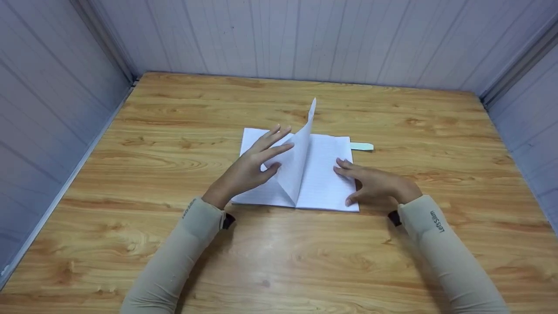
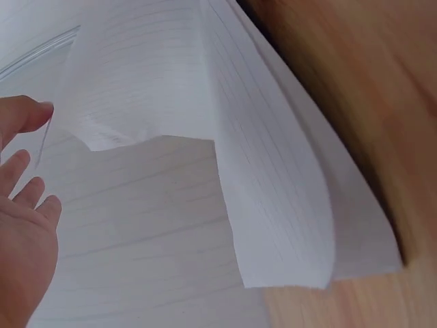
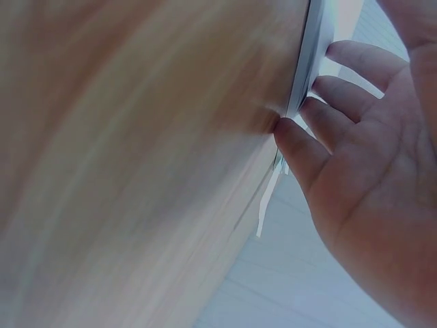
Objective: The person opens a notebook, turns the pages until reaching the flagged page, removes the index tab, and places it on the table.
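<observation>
An open lined notebook (image 1: pixel 329 174) lies flat on the table, and a loose-standing page (image 1: pixel 301 152) rises from its middle fold. On the left side my left hand (image 1: pixel 255 163) hovers above the left page with its fingers spread and fairly straight, close to the raised page. The left wrist view shows the hand (image 2: pixel 27 232) beside the curved page (image 2: pixel 273 178); whether a fingertip touches paper cannot be told. My right hand (image 1: pixel 375 181) rests at the notebook's right edge, fingertips on the right page. In the right wrist view, its fingers (image 3: pixel 304 154) extend against the notebook's edge.
A pale green strip (image 1: pixel 362 146) sticks out from the notebook's upper right side. The wooden table (image 1: pixel 279 261) is bounded by white panel walls (image 1: pixel 279 39) at the back and both sides. Beige sleeves (image 1: pixel 174 261) cover both forearms.
</observation>
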Available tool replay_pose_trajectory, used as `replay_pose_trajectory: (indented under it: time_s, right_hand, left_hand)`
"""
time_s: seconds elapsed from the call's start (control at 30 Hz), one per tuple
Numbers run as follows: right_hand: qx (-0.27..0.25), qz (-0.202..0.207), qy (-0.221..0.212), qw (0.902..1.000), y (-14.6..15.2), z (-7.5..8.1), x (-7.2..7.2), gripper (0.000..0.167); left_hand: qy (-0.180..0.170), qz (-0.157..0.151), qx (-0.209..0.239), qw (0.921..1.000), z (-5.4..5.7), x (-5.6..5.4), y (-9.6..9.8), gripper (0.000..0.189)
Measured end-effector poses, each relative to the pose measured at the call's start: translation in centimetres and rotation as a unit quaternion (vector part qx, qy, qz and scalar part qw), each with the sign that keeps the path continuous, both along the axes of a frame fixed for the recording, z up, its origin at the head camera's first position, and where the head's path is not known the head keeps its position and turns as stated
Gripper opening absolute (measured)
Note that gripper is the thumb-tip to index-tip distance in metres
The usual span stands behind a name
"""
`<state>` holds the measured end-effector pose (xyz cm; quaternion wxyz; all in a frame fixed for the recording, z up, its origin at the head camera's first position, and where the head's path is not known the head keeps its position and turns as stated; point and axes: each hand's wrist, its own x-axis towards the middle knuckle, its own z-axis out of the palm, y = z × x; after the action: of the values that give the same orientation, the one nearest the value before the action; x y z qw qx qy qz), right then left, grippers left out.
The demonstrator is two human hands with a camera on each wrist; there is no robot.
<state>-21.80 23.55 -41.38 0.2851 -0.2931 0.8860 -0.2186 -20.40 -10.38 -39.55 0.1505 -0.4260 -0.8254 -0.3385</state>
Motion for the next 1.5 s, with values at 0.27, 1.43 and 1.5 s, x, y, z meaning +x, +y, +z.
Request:
replay_pose_trajectory:
  time_s: [0.27, 1.43, 1.5]
  right_hand:
    - [0.007, -0.001, -0.002, 1.0000, 0.0, 0.0, -0.1, 0.096]
    - [0.018, 0.023, -0.005, 0.9996, 0.3, 0.2, -0.3, 0.099]
    - [0.020, 0.029, -0.008, 0.9994, 0.3, 0.1, -0.4, 0.100]
  left_hand:
    - [0.026, 0.008, -0.018, 0.9995, -0.4, 0.0, -0.8, 0.052]
    - [-0.393, 0.033, -0.252, 0.8840, -1.9, -0.8, -4.3, 0.072]
    - [-0.410, 0.035, -0.254, 0.8753, -1.8, -1.0, -4.3, 0.074]
